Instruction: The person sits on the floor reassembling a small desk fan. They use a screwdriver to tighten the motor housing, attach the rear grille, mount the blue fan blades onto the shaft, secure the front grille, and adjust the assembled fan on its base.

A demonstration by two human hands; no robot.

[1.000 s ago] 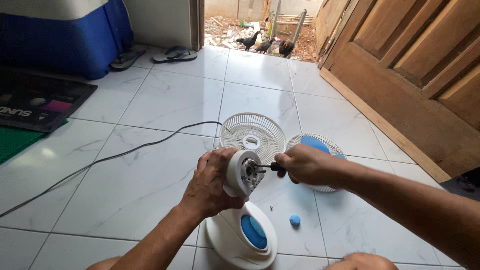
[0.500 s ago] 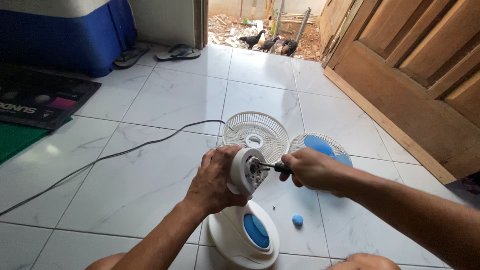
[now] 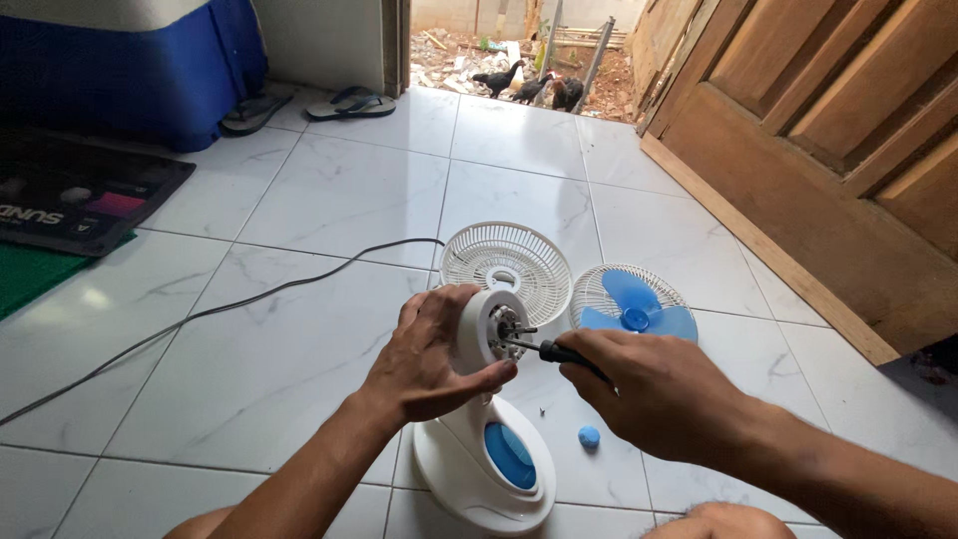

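Right grip: the right hand (image 3: 654,394) is clenched around the black handle of a slim metal-shafted screwdriver (image 3: 552,350), whose tip points left into the motor face.
Left grip: the left hand (image 3: 424,361) is wrapped around the back and rim of the round white plastic fan motor housing (image 3: 486,329), thumb low at the front, steadying it.
Housing position: in the middle of the view, raised on its short neck above the white oval plastic base with a blue window (image 3: 486,461), which stands on the floor near the person.
Housing handling: it looks like thin, stiff moulded plastic, light but top-heavy on the neck; I judge the smooth shell could slip or twist, so a hold around the rim, as now, suits it best. The bare shaft and metal parts at the face look easy to bend or scratch.
Screwdriver handling: rigid and light; the narrow tip may skid off a screw head if it is tilted.
Just beyond: a white round plastic grille (image 3: 506,269) lies flat on the floor, with a second white grille carrying the blue three-blade plastic propeller (image 3: 632,309) to its right.
Small parts: a little blue round cap (image 3: 589,436) lies right of the base; a tiny dark screw (image 3: 541,410) lies between them.
Cord: a grey power cable (image 3: 230,311) trails away left.
Floor: glossy white marble-pattern tiles (image 3: 299,200), likely slick.
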